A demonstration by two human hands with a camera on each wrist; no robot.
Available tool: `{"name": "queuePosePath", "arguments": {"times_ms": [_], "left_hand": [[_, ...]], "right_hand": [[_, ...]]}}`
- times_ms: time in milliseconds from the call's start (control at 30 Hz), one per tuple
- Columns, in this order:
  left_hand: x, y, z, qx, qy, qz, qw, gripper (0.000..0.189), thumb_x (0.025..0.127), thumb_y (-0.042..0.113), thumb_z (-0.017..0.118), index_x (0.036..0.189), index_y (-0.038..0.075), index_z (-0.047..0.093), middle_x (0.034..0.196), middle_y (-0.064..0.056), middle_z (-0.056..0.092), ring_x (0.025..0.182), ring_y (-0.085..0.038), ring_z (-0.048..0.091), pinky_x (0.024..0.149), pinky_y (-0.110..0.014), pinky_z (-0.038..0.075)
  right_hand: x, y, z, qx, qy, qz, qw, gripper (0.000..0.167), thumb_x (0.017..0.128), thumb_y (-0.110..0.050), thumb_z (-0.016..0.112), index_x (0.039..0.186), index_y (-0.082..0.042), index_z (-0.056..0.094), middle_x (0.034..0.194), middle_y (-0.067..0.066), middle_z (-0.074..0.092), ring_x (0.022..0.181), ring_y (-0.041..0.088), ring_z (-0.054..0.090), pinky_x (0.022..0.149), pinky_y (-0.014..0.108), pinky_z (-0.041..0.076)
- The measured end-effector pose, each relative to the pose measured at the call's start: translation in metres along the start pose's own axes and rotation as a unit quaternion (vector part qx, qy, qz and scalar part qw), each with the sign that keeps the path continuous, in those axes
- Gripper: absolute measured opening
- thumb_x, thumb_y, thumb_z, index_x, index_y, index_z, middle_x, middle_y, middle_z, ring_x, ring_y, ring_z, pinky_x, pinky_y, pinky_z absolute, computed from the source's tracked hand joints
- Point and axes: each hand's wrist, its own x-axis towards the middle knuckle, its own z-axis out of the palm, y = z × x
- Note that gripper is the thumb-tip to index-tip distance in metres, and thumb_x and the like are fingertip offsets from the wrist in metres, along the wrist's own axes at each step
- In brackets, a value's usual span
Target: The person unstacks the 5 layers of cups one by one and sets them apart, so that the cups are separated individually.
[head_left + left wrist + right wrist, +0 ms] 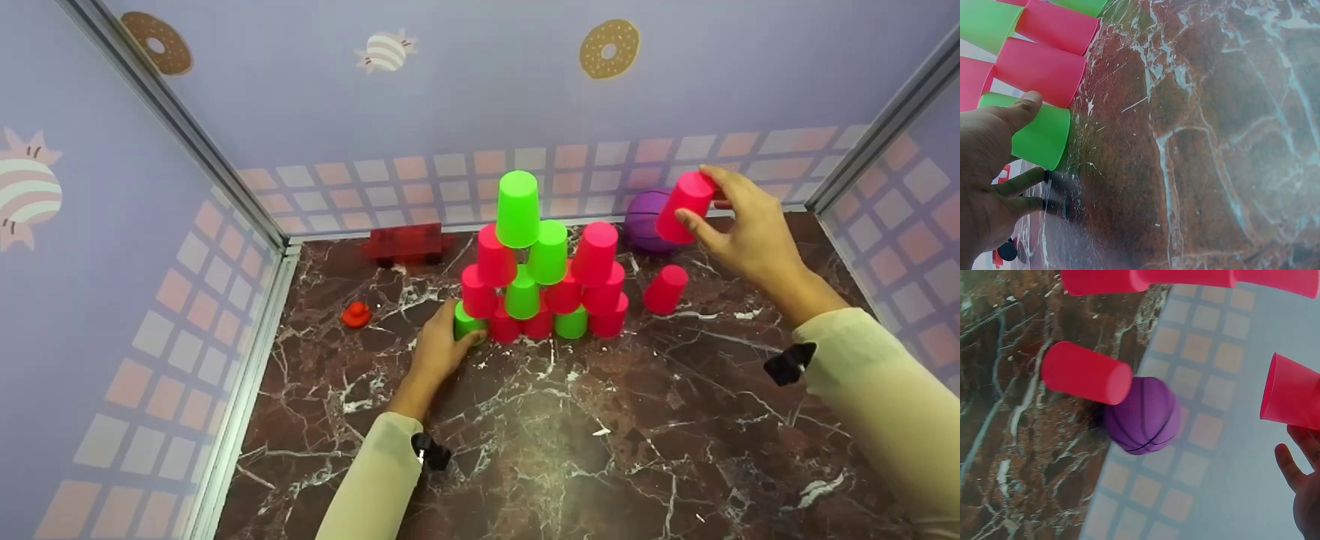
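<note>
Across the lower frame I see a veined brown surface [540, 480], lilac wall [480, 97] above; left hand [437, 346] grips a green cup [467, 322], right hand [756, 231] pinches a pink cup [684, 206].

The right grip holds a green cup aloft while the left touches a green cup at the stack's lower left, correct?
No: the head view shows the right grip holding a pink cup aloft. The left grip does touch a green cup at the lower left of the stack.
</note>
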Motion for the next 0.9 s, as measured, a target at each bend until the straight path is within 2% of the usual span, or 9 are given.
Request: {"name": "queuePosePath", "arguments": {"times_ms": [67, 100, 200, 367, 667, 900], "left_hand": [[0.0, 0.004, -0.002, 0.002, -0.001, -0.005, 1.0, 0.063, 0.091, 0.045, 0.089, 0.136, 0.011, 0.06, 0.115, -0.015, 0.075, 0.103, -0.038, 0.075, 0.088, -0.061, 0.058], [-0.001, 0.011, -0.007, 0.002, -0.008, -0.013, 0.9999, 0.064, 0.091, 0.042, 0.089, 0.137, 0.01, 0.061, 0.117, -0.016, 0.076, 0.106, -0.039, 0.075, 0.091, -0.063, 0.058], [-0.002, 0.026, -0.016, 0.002, -0.024, -0.035, 0.9991, 0.062, 0.093, 0.035, 0.089, 0.14, 0.008, 0.061, 0.122, -0.019, 0.075, 0.112, -0.042, 0.075, 0.097, -0.062, 0.058], [-0.002, 0.033, -0.019, 0.005, -0.035, -0.048, 0.9982, 0.061, 0.093, 0.032, 0.089, 0.142, 0.009, 0.06, 0.124, -0.018, 0.075, 0.114, -0.041, 0.074, 0.099, -0.061, 0.058], [-0.004, 0.033, -0.02, -0.006, -0.03, -0.037, 0.9988, 0.063, 0.092, 0.032, 0.09, 0.141, 0.008, 0.061, 0.123, -0.018, 0.075, 0.113, -0.04, 0.074, 0.098, -0.061, 0.058], [-0.003, 0.034, -0.02, 0.012, -0.034, -0.042, 0.9985, 0.062, 0.093, 0.034, 0.089, 0.14, 0.008, 0.061, 0.121, -0.017, 0.075, 0.11, -0.039, 0.075, 0.095, -0.06, 0.059]], "right_hand": [[-0.006, 0.009, 0.003, -0.002, -0.002, 0.013, 0.9999, 0.063, 0.1, -0.018, 0.083, 0.153, 0.003, 0.057, 0.137, 0.027, 0.072, 0.117, 0.049, 0.075, 0.103, 0.023, 0.059], [-0.01, 0.013, 0.004, -0.004, -0.004, 0.021, 0.9998, 0.063, 0.1, -0.017, 0.083, 0.153, 0.003, 0.057, 0.136, 0.027, 0.072, 0.116, 0.049, 0.075, 0.103, 0.034, 0.062], [-0.02, 0.024, 0.008, -0.003, -0.01, 0.044, 0.999, 0.064, 0.099, -0.016, 0.083, 0.153, 0.005, 0.056, 0.136, 0.029, 0.071, 0.115, 0.052, 0.075, 0.098, 0.061, 0.059], [-0.034, 0.04, 0.013, -0.01, -0.011, 0.061, 0.998, 0.066, 0.099, -0.015, 0.084, 0.154, 0.007, 0.055, 0.135, 0.031, 0.07, 0.113, 0.052, 0.074, 0.1, 0.063, 0.057], [-0.056, 0.065, 0.022, -0.019, -0.018, 0.084, 0.9961, 0.063, 0.099, -0.013, 0.083, 0.151, 0.009, 0.055, 0.131, 0.035, 0.068, 0.109, 0.054, 0.074, 0.094, 0.067, 0.057], [-0.071, 0.079, 0.03, -0.018, -0.016, 0.11, 0.9937, 0.064, 0.099, -0.012, 0.083, 0.151, 0.01, 0.053, 0.138, 0.038, 0.065, 0.112, 0.057, 0.07, 0.096, 0.068, 0.055]]}}
